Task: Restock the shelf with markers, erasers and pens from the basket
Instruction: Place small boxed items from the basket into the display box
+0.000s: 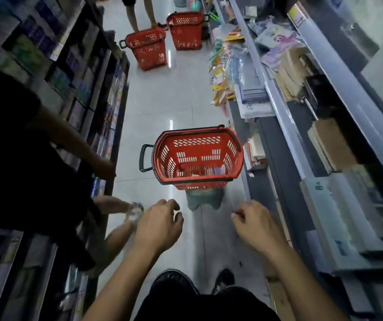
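A red plastic basket (197, 156) stands on a pale green stool (203, 200) in the middle of the aisle, just ahead of me. A few small packets lie at its bottom (211, 170), too blurred to name. My left hand (159, 224) hovers below the basket's near left corner, fingers loosely curled, holding nothing. My right hand (256, 225) hovers below its near right corner, also loosely curled and empty. Neither hand touches the basket. The shelf (285, 126) with stationery runs along the right side.
Another person in black (23, 172) crouches at the left shelf (88, 89), arms reaching toward it. Two more red baskets (147, 48) (185, 30) stand farther down the aisle by someone's legs (139, 12). The tiled floor (162, 100) runs between them.
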Motion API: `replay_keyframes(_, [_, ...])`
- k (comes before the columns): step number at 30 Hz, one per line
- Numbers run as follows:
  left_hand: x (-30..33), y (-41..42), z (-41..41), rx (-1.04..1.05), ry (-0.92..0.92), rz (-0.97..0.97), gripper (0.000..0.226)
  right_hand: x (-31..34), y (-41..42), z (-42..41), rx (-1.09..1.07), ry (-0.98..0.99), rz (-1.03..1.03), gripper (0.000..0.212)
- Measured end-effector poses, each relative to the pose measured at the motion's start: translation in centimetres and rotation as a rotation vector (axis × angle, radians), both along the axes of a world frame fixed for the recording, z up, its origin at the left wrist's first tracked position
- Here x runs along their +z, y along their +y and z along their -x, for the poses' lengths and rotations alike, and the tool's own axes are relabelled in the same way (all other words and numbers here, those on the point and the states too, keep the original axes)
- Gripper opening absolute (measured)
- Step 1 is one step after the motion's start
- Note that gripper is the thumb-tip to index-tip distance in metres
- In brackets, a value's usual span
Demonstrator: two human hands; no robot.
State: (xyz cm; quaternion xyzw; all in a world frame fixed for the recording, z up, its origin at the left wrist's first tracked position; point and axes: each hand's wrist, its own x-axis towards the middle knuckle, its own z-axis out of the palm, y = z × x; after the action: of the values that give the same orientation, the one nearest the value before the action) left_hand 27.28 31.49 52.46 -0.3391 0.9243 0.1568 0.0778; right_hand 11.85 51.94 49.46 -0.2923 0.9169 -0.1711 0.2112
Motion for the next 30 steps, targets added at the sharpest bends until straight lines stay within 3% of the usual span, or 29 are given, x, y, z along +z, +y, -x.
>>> replay_keyframes(10, [-4.2,-11.3,9.1,0.062,0.028,-0.088,0.024,-3.3,-11.5,8.7,0.050,-0.063,-0.116,0.028])
replay_keyframes(12, [-5.0,-14.5,11.0,0.049,0.037,-0.121,0.021,-3.8,-14.5,10.2,0.066,-0.076,-0.154,0.022])
replay_keyframes(23, [-9.7,-28.2,18.2,0.017,-0.120,-0.247,0.023,-7.6,-27.7,16.3,0.130,-0.200,-0.275,0.024])
replay_keyframes(30, [-16.6,-30.5,24.2,0.036,-0.168,-0.272,0.019,-15.4,-30.5,22.5,0.180,-0.338,-0.284,0.022])
